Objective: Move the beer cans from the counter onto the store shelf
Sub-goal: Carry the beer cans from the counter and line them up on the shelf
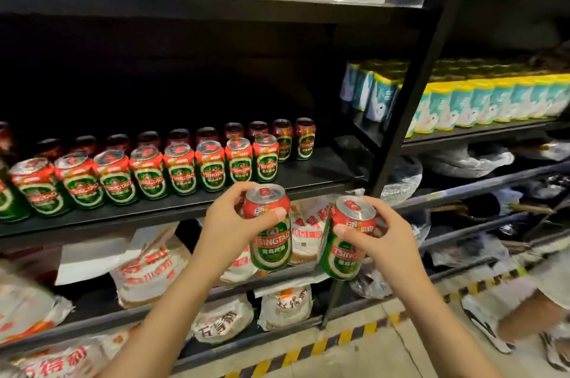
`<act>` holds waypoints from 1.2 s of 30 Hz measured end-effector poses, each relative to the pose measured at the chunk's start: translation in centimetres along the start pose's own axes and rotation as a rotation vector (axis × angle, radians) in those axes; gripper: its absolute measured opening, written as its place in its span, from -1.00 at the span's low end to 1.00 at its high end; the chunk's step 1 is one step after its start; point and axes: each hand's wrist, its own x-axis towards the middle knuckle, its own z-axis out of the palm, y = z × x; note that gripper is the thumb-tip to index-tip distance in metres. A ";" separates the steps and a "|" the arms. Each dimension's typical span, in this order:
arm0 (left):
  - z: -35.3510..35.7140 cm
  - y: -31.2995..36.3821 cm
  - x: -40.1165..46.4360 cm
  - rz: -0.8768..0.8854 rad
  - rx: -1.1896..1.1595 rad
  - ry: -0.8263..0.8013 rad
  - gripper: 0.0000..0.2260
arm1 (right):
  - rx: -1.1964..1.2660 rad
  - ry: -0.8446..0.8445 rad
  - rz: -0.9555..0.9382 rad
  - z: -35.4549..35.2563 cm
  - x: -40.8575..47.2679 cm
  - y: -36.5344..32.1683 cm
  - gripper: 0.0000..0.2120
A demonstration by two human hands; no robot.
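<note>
Holding: my left hand (229, 223) and right hand (377, 234) each grip one red-and-green aluminium beer can (271, 228).
Done: two rows (172, 168) on black metal shelf (314, 175).
Left: place these; counter unseen.

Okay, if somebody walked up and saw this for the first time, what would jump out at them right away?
Two red and green beer cans held up in the middle foreground, one gripped in the left hand and one in the right hand, both short of the shelf. Behind them, rows of matching cans line the left and middle of that dark shelf, leaving bare space at its right end. To the right, yellow-topped teal cans fill the neighbouring shelf.
</note>
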 end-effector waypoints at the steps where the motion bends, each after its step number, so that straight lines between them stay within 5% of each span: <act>1: 0.8 0.0 1.2 0.004 0.008 -0.014 -0.68 | -0.003 -0.002 -0.002 -0.2 1.4 0.4 -0.62; 20: 7.7 0.5 21.5 0.099 0.550 -0.020 -0.51 | -0.045 -0.208 -0.108 0.1 23.9 5.9 -0.50; 36: 7.2 -3.3 27.8 -0.047 0.871 -0.132 -0.44 | -0.084 -0.262 -0.065 2.7 29.5 9.5 -0.48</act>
